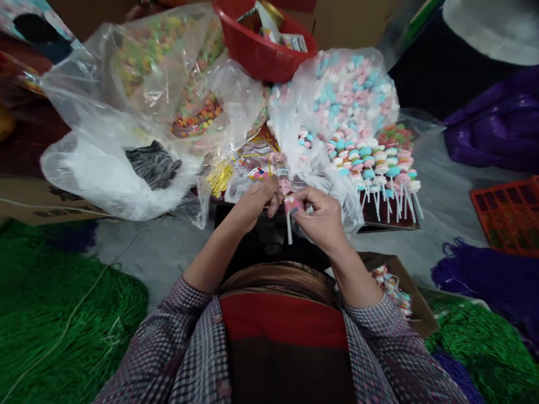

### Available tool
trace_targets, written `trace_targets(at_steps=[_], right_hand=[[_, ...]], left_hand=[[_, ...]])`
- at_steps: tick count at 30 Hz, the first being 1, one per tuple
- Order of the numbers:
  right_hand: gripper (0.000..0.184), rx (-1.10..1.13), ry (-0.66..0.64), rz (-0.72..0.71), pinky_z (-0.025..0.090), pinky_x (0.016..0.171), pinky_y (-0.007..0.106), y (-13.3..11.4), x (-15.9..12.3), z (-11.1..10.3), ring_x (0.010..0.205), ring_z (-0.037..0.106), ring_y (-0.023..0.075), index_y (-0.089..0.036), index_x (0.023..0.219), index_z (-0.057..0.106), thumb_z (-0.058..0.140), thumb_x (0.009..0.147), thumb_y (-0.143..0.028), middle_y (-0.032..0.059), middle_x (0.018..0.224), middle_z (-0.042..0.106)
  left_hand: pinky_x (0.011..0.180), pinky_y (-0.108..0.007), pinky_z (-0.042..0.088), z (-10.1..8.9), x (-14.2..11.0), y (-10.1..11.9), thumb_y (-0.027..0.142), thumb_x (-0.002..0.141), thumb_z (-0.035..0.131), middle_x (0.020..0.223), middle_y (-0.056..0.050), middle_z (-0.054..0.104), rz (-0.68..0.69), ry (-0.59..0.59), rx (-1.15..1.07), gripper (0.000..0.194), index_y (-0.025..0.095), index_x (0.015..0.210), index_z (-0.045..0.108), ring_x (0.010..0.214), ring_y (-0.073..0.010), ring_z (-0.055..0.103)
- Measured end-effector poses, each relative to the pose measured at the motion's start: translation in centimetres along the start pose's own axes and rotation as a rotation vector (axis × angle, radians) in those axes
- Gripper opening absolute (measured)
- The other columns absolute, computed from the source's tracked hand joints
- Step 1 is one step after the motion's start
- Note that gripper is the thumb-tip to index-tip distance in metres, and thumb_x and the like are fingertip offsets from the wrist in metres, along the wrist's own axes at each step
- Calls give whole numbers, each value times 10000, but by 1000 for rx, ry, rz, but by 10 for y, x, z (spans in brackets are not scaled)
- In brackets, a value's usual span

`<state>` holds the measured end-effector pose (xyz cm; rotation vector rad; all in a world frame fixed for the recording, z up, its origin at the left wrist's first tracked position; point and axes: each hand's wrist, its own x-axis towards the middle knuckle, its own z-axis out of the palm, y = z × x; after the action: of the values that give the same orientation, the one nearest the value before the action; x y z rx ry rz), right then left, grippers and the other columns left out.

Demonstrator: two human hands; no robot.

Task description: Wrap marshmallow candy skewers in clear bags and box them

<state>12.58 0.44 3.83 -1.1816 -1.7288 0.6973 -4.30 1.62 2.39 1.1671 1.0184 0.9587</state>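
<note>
Between my two hands, above the near edge of the table, is a wrapped lollipop with a white stick pointing down toward me. Pink candy shows through its see-through wrapper, which is gathered at a narrow neck. My right hand pinches the pink flared end of the wrapper around the stick. On the other side, my left hand has its fingers curled closed against the wrapper's neck. A bundle of gold twist ties lies just beyond my left hand. Printed plastic wrappers lie behind it.
Unwrapped marshmallow lollipops are stacked at the table's right. Behind stand a bag of pastel marshmallows, a bag of gummy rings and a red basin. A cardboard box of wrapped candies sits low right; green strands cover the floor left.
</note>
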Motion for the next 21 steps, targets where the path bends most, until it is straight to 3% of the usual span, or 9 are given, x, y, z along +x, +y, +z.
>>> trace_targets(at_steps=[3, 5, 7, 10, 12, 14, 16, 18, 21], right_hand=[[130, 140, -134, 155, 421, 618, 251, 10, -7, 1, 612, 512, 111, -203, 699, 654, 661, 820, -250, -37, 639, 606], [162, 302, -177, 291, 436, 638, 258, 16, -9, 0, 627, 522, 111, -200, 733, 675, 714, 828, -325, -35, 662, 627], [219, 485, -174, 375, 465, 667, 263, 19, -9, -1, 642, 542, 108, -203, 750, 686, 764, 820, -396, -32, 694, 648], [304, 691, -99, 365, 518, 709, 253, 19, -10, -4, 711, 588, 105, -213, 727, 677, 829, 781, -470, -16, 784, 670], [361, 802, -95, 409, 517, 592, 230, 17, -15, -7, 628, 561, 93, -227, 765, 659, 829, 776, -545, -27, 772, 649], [418, 884, -104, 518, 460, 427, 219, 15, -24, -17, 484, 483, 81, -246, 833, 621, 806, 778, -617, -55, 708, 614], [479, 900, -12, 601, 435, 362, 220, 16, -39, -37, 447, 489, 90, -257, 860, 572, 816, 746, -654, -60, 695, 623], [532, 850, 185, 632, 441, 366, 215, 22, -62, -65, 509, 567, 114, -260, 847, 530, 845, 697, -661, -36, 745, 670], [503, 598, 451, 742, 338, 346, 187, 42, -113, -116, 486, 538, 110, -271, 890, 536, 826, 710, -641, -36, 736, 674]], left_hand=[[597, -257, 414, -8, -3, 9, 599, 774, 779, 695, 12, 640, 115, -139, 4, 410, 196, 822, 721, 615, -102, 508], [681, -289, 453, -14, -8, 16, 469, 828, 748, 793, -9, 697, 228, -291, 160, 256, 220, 882, 767, 710, -132, 571], [717, -313, 434, -16, -12, 19, 315, 918, 634, 729, -2, 658, 447, -385, 441, 174, 262, 893, 798, 716, -141, 564], [767, -347, 405, -4, -15, 14, 141, 962, 552, 700, 3, 625, 778, -228, 930, 318, 323, 931, 811, 730, -161, 546], [843, -384, 423, 13, -17, 7, 119, 976, 548, 773, -19, 664, 915, -135, 1109, 327, 316, 951, 809, 797, -188, 576], [895, -398, 437, 31, -20, 0, 98, 973, 544, 832, -37, 686, 991, -151, 1163, 325, 293, 1019, 800, 880, -208, 606], [907, -381, 455, 43, -22, -5, 98, 977, 544, 826, -26, 678, 1000, -254, 1129, 324, 275, 1126, 772, 877, -196, 608], [891, -354, 473, 46, -23, -9, 117, 993, 539, 787, -1, 660, 968, -315, 1065, 330, 252, 1224, 730, 807, -171, 591], [824, -324, 485, 33, -16, -15, 159, 1015, 522, 749, 9, 657, 885, -192, 991, 309, 221, 1248, 716, 756, -160, 585]])
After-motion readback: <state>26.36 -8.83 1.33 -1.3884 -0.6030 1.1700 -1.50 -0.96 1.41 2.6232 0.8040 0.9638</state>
